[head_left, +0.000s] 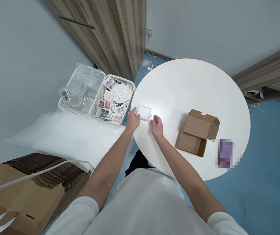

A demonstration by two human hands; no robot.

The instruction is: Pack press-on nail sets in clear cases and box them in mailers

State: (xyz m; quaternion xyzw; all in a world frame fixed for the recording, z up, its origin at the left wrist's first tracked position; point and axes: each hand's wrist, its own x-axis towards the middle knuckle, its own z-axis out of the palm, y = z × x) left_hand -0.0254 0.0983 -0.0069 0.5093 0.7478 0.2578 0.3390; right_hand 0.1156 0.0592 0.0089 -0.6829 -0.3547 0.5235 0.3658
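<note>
My left hand (132, 119) grips the near left edge of a small white foam-like pad (144, 112) that lies on the round white table (194, 81). Just right of the pad is my right hand (156, 125), its fingers curled loosely at the pad's near right corner, with nothing clearly held in them. An open brown cardboard box (196, 132) lies on the table to the right of both hands, its lid flipped back.
A blurred purple object (225, 152) sits near the table's right front edge. Left of the table stand two white baskets: one with clear plastic packets (81, 88), one with small printed cards (113, 99). White foam sheets (64, 137) and flat cardboard stacks (32, 186) lie at left front.
</note>
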